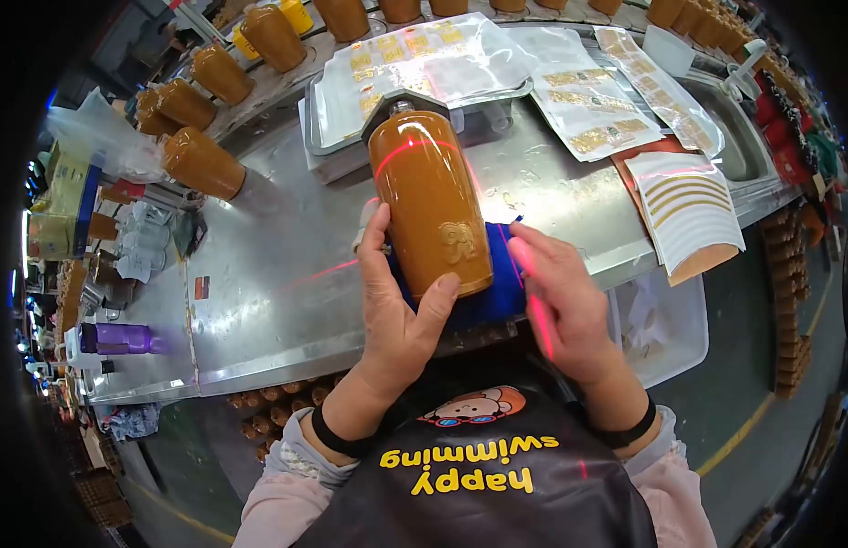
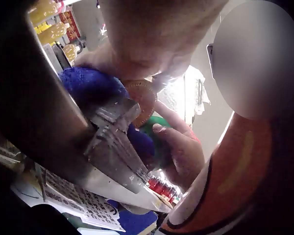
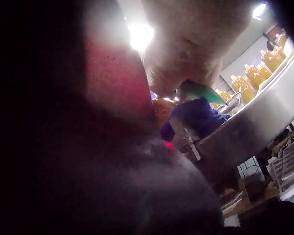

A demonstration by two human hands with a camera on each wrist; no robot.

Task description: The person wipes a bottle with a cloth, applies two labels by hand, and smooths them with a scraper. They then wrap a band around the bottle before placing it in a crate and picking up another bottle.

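Observation:
In the head view a glossy brown bottle lies tilted, neck away from the body, base towards it, with a raised emblem near the base. The left hand grips its lower left side, thumb on the face near the base. To the right of the base is the right hand, its fingers bent towards the bottle. The left wrist view shows the right hand's thumb against a green piece, close to the round bottle base. That green piece juts from under the hand in the right wrist view. Blue cloth lies under the bottle.
Beyond the bottle neck, a tray holds sheets of gold decals. More decal sheets and a striped sheet lie at the right. Brown bottles line the back and left. A purple bottle stands far left.

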